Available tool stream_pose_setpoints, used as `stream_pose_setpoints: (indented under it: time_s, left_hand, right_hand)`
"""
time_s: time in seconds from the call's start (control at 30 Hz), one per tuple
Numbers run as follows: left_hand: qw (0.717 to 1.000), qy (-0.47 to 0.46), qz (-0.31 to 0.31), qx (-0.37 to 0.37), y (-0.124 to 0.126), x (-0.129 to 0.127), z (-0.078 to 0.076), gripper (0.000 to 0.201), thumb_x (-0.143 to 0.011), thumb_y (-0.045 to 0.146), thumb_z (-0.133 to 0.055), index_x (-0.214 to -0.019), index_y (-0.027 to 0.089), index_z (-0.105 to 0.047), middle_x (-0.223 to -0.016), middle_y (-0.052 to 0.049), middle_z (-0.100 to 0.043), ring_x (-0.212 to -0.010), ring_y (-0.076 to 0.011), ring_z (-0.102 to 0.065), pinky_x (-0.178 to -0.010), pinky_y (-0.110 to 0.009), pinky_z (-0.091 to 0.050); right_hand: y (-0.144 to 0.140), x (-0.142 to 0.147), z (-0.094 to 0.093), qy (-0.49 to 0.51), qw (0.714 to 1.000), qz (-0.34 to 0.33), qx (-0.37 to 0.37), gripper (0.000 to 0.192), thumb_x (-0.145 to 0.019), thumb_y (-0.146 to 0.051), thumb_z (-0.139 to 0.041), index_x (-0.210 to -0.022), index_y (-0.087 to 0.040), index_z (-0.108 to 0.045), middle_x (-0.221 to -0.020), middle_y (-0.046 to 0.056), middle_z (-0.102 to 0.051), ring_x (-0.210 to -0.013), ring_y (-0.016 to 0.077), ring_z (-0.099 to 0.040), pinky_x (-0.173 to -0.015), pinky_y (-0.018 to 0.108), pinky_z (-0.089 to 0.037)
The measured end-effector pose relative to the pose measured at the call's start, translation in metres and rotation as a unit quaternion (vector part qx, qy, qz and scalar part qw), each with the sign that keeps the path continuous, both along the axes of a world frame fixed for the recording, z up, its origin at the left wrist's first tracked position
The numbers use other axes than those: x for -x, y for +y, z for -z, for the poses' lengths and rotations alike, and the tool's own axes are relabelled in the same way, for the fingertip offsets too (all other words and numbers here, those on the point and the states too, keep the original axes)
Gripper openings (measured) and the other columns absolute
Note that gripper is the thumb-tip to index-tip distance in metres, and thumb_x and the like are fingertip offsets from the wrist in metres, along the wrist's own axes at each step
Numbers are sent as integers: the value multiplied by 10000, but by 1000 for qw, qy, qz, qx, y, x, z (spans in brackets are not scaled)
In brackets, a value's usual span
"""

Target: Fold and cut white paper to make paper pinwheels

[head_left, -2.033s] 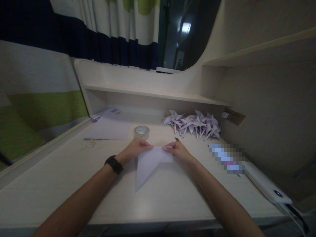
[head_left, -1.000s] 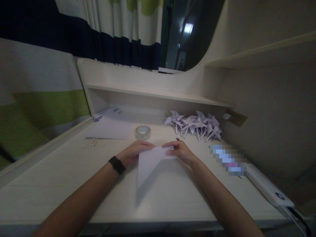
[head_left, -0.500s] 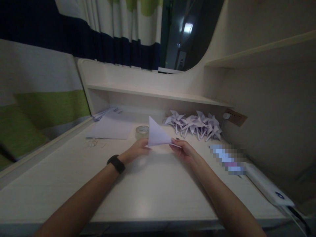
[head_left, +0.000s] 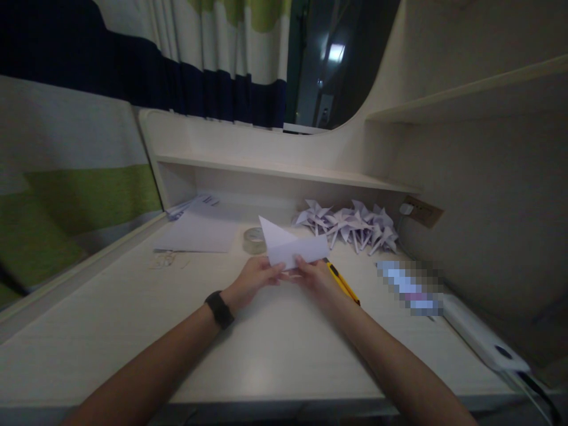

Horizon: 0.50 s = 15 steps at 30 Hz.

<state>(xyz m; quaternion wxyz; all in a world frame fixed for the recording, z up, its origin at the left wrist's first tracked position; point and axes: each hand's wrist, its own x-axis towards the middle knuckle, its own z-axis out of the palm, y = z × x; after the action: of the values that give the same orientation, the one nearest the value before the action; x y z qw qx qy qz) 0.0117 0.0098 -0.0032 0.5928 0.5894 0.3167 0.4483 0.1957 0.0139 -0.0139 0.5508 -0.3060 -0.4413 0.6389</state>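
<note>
two hands: left hand [head_left: 254, 278] and right hand [head_left: 316, 274] pinch the lower edge of a folded paper [head_left: 290, 245], fingers closed on it, above the desk [head_left: 133, 319].
writing: none can be read; one thing [head_left: 410, 287] at the right is blurred.
knife: yellow knife [head_left: 342, 284], partly hidden by the right hand.
tape: tape roll [head_left: 254, 239], half behind the paper.
pinwheels: paper pinwheels [head_left: 350, 225] at the back.
</note>
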Motion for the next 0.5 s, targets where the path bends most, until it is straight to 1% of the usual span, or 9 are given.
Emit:
stream_pose_setpoints:
  time_s: [0.03, 0.1, 0.13, 0.2, 0.27, 0.4, 0.5]
  left_hand:
    - [1000, -5, 4, 4, -1, -2, -1, 413, -785, 456, -699, -1035, 128, -697, -996, -140, -720, -833, -211, -675, -662, -268, -484]
    - [999, -22, -16, 22, -1, -2, -5, 453, -782, 497, -688, -1039, 125, -691, -1011, -145, -714, -845, -223, -675, -677, -288, -503]
    - [998, -35, -37, 33, 0, -1, -7, 480, -777, 526, -680, -1029, 118, -691, -1012, -151, -711, -839, -229, -676, -687, -306, -515]
    - [994, -57, -80, 52, 4, 4, -10, 531, -758, 576, -671, -985, 97, -692, -979, -162, -712, -807, -236, -677, -698, -343, -532]
    - [990, -66, -107, 58, 9, 9, -11, 538, -736, 577, -691, -953, 85, -692, -947, -162, -714, -787, -233, -676, -702, -356, -541]
    - [985, -88, -138, 49, 15, 13, -7, 505, -715, 535, -729, -967, 99, -697, -959, -136, -713, -810, -223, -672, -701, -333, -548]
    - [982, -112, -145, 46, 14, 10, -6, 493, -725, 528, -720, -969, 100, -703, -979, -136, -708, -865, -235, -667, -731, -344, -554]
  right_hand:
    - [0, 2, 2, -5, 1000, 13, -1, 353, -724, -336, -779, -1002, -163, -648, -994, 81, -716, -731, 175, -684, -613, 279, -563]
    - [1, 0, 3, -17, 999, 31, 2, 375, -707, -323, -792, -1018, -164, -655, -984, 74, -720, -721, 168, -676, -583, 255, -549]
    - [3, -3, 3, -28, 999, 25, 6, 392, -688, -306, -804, -1023, -163, -658, -978, 72, -722, -720, 167, -675, -568, 245, -543]
    - [6, -12, 0, -54, 998, -8, 12, 433, -643, -266, -828, -1029, -156, -665, -974, 75, -723, -727, 176, -677, -550, 239, -539]
    - [9, -20, -2, -73, 996, -41, 21, 418, -627, -263, -835, -994, -136, -679, -947, 85, -726, -707, 177, -675, -537, 240, -535]
    - [9, -24, -1, -73, 995, -69, 24, 335, -682, -337, -805, -906, -114, -695, -792, 82, -723, -591, 136, -640, -492, 216, -493]
    - [7, -18, 0, -102, 991, -87, 13, 342, -649, -352, -828, -844, -101, -701, -707, 73, -703, -555, 126, -618, -495, 214, -485]
